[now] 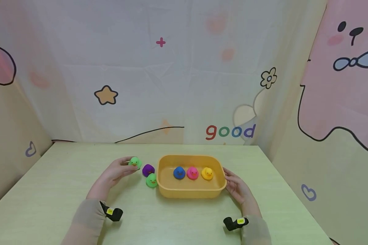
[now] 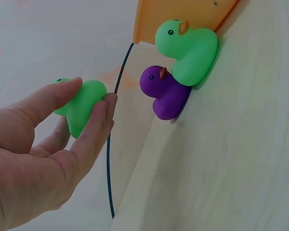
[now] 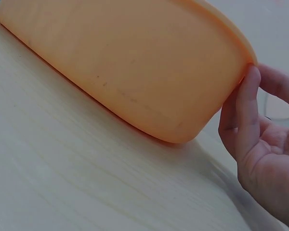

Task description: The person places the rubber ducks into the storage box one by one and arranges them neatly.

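Note:
My left hand (image 1: 118, 171) holds a green rubber duck (image 2: 86, 103) between thumb and fingers, raised over the table left of the basin. Just right of it, a purple rubber duck (image 1: 148, 170) and a second green rubber duck (image 1: 151, 180) stand side by side on the table, the green one close against the basin's left wall. Inside the yellow-orange plastic basin (image 1: 187, 194) sit a blue duck (image 1: 179, 173), a pink duck (image 1: 192, 173) and a yellow duck (image 1: 207, 173) in a row. At the basin's right end, my right hand (image 3: 265, 125) grips the rim with thumb and fingertips.
Everything stands on a pale wooden table (image 1: 171, 221). Behind it hangs a light printed curtain (image 1: 184, 85), with more printed cloth along the left and right sides. Both wrists carry a small black strap-on camera (image 1: 113, 213).

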Demonstrator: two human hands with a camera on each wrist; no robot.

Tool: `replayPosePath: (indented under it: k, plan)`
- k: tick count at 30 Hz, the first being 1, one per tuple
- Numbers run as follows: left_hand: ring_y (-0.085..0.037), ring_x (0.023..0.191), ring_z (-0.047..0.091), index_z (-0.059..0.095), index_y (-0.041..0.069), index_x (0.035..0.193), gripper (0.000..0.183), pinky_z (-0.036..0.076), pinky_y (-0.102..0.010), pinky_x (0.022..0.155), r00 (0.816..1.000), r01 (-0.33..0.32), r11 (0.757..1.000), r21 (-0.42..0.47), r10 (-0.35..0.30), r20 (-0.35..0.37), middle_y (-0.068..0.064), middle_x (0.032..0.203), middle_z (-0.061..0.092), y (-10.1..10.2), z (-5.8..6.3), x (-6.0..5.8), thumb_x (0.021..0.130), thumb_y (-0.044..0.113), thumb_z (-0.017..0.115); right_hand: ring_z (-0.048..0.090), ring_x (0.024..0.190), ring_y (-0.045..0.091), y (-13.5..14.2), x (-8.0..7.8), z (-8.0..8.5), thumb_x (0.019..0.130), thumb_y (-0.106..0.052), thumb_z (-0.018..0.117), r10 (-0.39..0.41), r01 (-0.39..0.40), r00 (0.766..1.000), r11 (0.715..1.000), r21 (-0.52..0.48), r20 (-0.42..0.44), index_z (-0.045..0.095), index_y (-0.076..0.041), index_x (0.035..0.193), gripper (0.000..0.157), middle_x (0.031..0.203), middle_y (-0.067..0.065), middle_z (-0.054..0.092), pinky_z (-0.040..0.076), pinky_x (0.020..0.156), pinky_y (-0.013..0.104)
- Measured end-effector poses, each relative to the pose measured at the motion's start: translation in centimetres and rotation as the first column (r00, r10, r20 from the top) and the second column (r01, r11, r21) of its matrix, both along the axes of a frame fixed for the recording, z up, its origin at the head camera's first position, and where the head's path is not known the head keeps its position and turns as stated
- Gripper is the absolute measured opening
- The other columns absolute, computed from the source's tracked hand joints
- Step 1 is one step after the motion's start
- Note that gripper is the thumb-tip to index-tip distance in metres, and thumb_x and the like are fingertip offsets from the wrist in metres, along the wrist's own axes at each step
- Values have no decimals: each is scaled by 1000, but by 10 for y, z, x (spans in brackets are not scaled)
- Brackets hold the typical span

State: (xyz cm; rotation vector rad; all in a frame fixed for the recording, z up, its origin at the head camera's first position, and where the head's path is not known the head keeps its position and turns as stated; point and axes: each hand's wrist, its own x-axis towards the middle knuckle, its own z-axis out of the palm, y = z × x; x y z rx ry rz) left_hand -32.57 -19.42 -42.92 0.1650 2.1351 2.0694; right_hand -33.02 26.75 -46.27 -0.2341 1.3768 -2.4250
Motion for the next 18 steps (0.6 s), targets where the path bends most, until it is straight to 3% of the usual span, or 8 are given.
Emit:
replayPosePath:
  k: [4,18]
  plan:
    - [-7,98,64,25,-14,147,62,53,-23,94,1000,-13,1000,3,13,6,-22,130,51,0,1,0,95,-2,57,65,93,8,1,-1,-2,102,5,30,-10,10,1000,1000,0,10,31,-3,142,41,117,1,63,55,80,17]
    - [-7,97,64,25,-14,146,62,53,-23,93,1000,-11,1000,-6,11,15,-26,134,45,2,-1,0,94,-2,57,65,94,7,-1,4,3,102,4,33,-25,24,1000,1000,9,7,49,-11,124,32,115,0,65,55,81,17]
